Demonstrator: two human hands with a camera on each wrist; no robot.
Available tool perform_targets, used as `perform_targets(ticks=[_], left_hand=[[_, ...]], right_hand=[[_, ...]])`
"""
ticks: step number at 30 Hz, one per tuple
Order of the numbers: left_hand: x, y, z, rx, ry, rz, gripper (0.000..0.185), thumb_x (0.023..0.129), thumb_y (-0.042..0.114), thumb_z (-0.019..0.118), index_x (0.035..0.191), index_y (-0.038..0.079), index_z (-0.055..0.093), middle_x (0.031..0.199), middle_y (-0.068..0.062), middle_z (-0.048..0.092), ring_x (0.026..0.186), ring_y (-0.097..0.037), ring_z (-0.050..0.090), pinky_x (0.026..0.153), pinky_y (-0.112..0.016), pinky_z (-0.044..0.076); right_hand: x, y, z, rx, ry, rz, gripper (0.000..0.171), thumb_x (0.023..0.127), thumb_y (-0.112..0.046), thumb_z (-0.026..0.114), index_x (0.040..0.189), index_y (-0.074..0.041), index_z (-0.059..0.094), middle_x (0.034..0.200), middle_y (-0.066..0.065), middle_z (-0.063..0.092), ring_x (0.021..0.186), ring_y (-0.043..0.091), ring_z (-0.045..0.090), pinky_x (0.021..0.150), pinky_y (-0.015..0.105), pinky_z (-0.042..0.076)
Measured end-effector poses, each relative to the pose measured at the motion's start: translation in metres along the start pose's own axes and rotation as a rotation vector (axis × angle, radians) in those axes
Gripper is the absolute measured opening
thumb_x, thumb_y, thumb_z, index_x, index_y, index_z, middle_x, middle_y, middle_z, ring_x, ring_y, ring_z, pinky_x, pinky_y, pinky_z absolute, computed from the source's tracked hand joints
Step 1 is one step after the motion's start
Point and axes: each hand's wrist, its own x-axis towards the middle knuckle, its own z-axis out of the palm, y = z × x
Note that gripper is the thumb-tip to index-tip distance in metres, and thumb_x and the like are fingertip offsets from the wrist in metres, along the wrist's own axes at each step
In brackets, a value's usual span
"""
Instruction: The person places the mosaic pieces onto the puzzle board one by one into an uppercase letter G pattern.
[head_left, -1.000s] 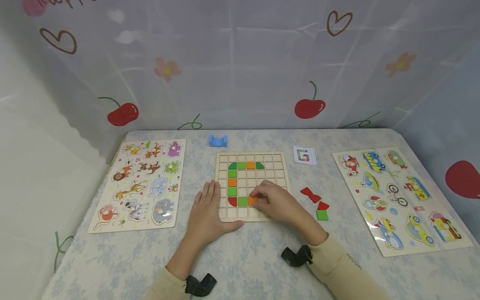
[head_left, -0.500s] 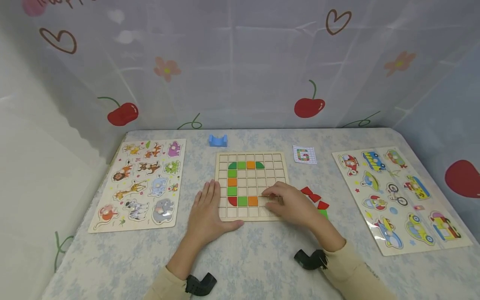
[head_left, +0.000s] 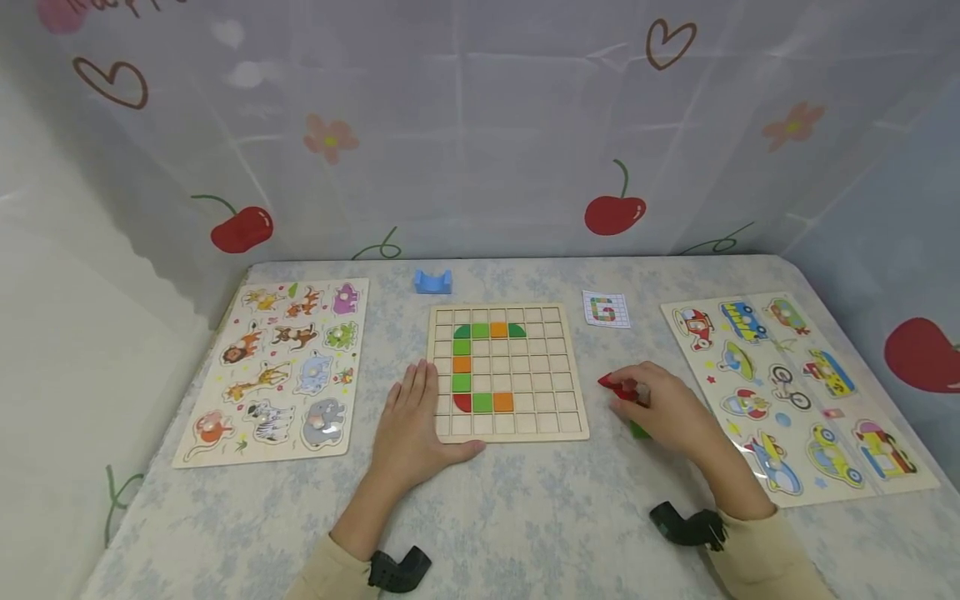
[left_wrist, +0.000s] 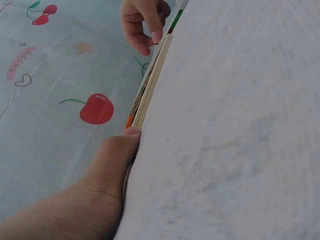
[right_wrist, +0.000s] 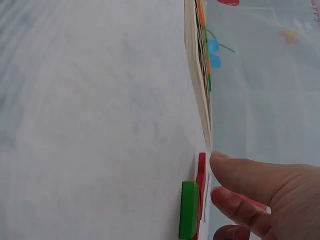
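Note:
A square wooden grid board [head_left: 547, 433] lies in the middle of the table, with green, orange and red tiles set in some cells. My left hand [head_left: 408, 437] lies with straight fingers along the board's left edge, its thumb [left_wrist: 117, 155] at the near edge. Right of the board, my right hand [head_left: 663, 412] hovers over the loose pieces, thumb and fingers apart. Some red pieces [head_left: 617, 387] show by its fingertips, partly hidden. A green square tile [right_wrist: 189, 210] lies beside them, mostly covered by the hand in the head view.
An animal puzzle board [head_left: 277, 375] lies at the left and a vehicle puzzle board [head_left: 795, 408] at the right. A small pattern card [head_left: 607, 309] and a blue holder [head_left: 433, 282] sit toward the back of the table, near the printed curtain [head_left: 480, 150].
My right hand has left the orange tile, which stays in the bottom row of tiles, and has moved right to the loose red pieces. The left hand keeps its place.

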Motion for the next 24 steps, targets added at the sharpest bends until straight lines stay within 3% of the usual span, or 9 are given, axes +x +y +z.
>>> perform_targets(ticks=[4, 11, 17, 24], left_hand=[[0.000, 0.000, 0.000, -0.011, -0.001, -0.004, 0.131, 0.069, 0.077, 0.069, 0.159, 0.004, 0.009, 0.168, -0.012, 0.009, 0.156, -0.028, 0.006, 0.126, -0.051, 0.010], [-0.001, 0.000, 0.000, -0.015, 0.006, -0.008, 0.131, 0.068, 0.077, 0.070, 0.159, 0.004, 0.010, 0.168, -0.012, 0.009, 0.156, -0.027, 0.006, 0.126, -0.051, 0.010], [-0.001, 0.000, 0.000, -0.005, 0.014, 0.000, 0.132, 0.067, 0.078, 0.070, 0.159, 0.003, 0.011, 0.168, -0.012, 0.010, 0.156, -0.028, 0.007, 0.125, -0.051, 0.011], [-0.001, -0.002, 0.002, 0.000, 0.031, 0.010, 0.131, 0.067, 0.078, 0.070, 0.159, 0.003, 0.014, 0.167, -0.013, 0.012, 0.156, -0.029, 0.009, 0.125, -0.051, 0.013]], right_hand=[[0.000, 0.006, -0.003, -0.021, 0.016, 0.044, 0.033, 0.089, -0.021, 0.074, 0.120, -0.011, 0.066, 0.103, 0.005, 0.063, 0.070, 0.017, 0.047, 0.057, 0.025, 0.040], [0.006, 0.007, 0.001, -0.073, 0.041, 0.080, 0.035, 0.091, -0.030, 0.072, 0.118, -0.008, 0.067, 0.106, 0.008, 0.065, 0.089, 0.021, 0.055, 0.075, 0.035, 0.047], [0.013, 0.004, 0.009, -0.077, 0.068, 0.079, 0.032, 0.092, -0.034, 0.071, 0.111, -0.008, 0.069, 0.105, 0.010, 0.065, 0.092, 0.024, 0.060, 0.080, 0.043, 0.051], [0.019, -0.001, 0.012, -0.037, 0.040, 0.063, 0.020, 0.092, -0.024, 0.072, 0.107, -0.012, 0.067, 0.108, 0.009, 0.063, 0.103, 0.029, 0.063, 0.088, 0.049, 0.052]])
